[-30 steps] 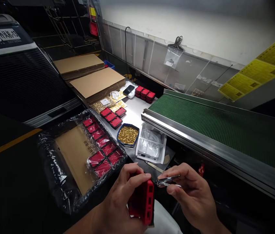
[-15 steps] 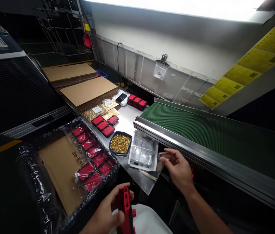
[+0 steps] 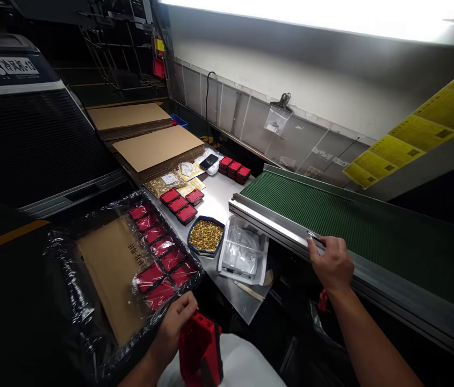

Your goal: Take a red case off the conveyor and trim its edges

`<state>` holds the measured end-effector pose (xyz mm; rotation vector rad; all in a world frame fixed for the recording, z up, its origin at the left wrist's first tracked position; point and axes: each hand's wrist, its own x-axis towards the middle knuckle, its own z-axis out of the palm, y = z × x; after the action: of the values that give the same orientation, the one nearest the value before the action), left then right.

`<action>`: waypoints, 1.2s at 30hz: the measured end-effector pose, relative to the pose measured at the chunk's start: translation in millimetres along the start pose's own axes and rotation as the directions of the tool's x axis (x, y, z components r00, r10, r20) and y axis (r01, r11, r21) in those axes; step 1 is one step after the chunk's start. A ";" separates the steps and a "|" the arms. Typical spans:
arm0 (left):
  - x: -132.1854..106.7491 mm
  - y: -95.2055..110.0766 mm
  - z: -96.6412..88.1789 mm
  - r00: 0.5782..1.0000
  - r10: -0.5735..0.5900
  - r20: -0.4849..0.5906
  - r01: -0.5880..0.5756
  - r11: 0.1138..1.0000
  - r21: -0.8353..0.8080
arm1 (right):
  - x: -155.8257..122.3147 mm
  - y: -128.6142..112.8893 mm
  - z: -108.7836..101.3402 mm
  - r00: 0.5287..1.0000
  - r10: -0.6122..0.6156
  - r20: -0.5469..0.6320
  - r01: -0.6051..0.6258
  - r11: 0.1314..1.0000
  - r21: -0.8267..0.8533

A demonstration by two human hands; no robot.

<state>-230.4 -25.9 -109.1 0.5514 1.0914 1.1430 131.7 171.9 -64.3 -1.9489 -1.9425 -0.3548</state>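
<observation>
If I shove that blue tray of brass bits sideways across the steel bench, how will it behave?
The blue tray is heaped with small loose brass bits, so it is probably heavy for its size. It sits flat and low, so tipping seems unlikely. The steel bench looks smooth, so the tray should slide readily, though a jerk might spill bits over its shallow rim.

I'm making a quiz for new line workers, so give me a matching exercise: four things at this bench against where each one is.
Things:
1. left hand
2. right hand
3. tray of brass bits
4. clear bag

Places:
A. clipped to the back wall
B. on the metal rail of the green belt
C. holding a red case
D. on the steel table, beside a white tray

Pairs: 1-C, 2-B, 3-D, 4-A
</observation>
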 end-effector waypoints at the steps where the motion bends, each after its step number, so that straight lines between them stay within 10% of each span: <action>1: 0.5 -0.7 -1.2 1.000 -0.018 0.009 0.018 1.000 -0.004 | -0.8 -4.6 0.0 1.000 -0.014 0.021 0.014 0.999 -0.029; 7: 0.1 -12.9 -14.7 0.994 -0.106 -0.041 0.108 0.993 0.039 | -30.8 -49.9 -7.9 0.983 0.042 0.178 -0.097 0.945 0.312; 12: 0.7 -20.9 -16.4 0.981 -0.097 -0.169 0.092 0.995 -0.039 | -78.1 -99.4 -2.8 0.771 -0.078 0.632 -0.456 0.626 0.633; 19: -5.5 -12.5 0.6 0.974 -0.226 0.000 0.210 0.906 -0.368 | -120.8 -150.3 -16.7 0.594 -0.328 0.735 -0.597 0.433 0.675; 24: -9.7 -9.1 13.5 0.923 -0.291 0.250 0.383 0.725 -0.572 | -116.8 -172.5 -50.9 0.567 -0.428 0.703 -0.510 0.487 0.709; 30: -12.4 6.2 28.2 0.945 -0.310 0.102 0.298 0.691 -0.659 | -116.1 -188.4 -79.7 0.594 -0.522 0.612 -0.144 0.680 0.719; 36: -21.1 31.0 44.5 0.954 -0.298 0.022 0.245 0.738 -0.629 | -120.3 -202.7 -91.2 0.558 -0.598 0.575 -0.060 0.662 0.747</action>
<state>-204.6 -26.6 -56.9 -0.1859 0.7523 1.1868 -65.7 21.4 -17.1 -1.2625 -2.3715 1.2851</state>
